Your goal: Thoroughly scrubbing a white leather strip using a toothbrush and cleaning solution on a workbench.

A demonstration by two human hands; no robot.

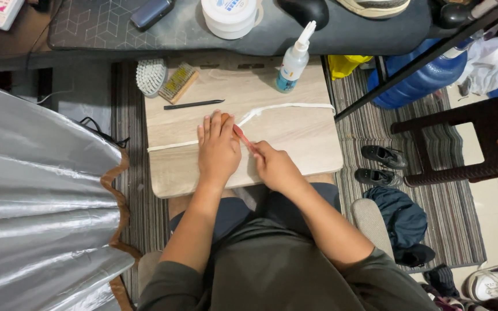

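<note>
Fingers of the left hand point(218, 148) lie flat, pinning a white lace point(283, 107) to the counter point(295, 138); the right hand point(274, 167) pinches a thin pink brush point(243, 138) just beside them. The lace looks light, limp and likely to slide, best held right next to the pressing fingertips. Beyond the fingertips stand a squeeze bottle point(294, 60) and 2 scrub brushes point(165, 78).

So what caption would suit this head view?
Left hand pins a white lace on a pale wooden board; right hand holds a slim red tool.
</note>
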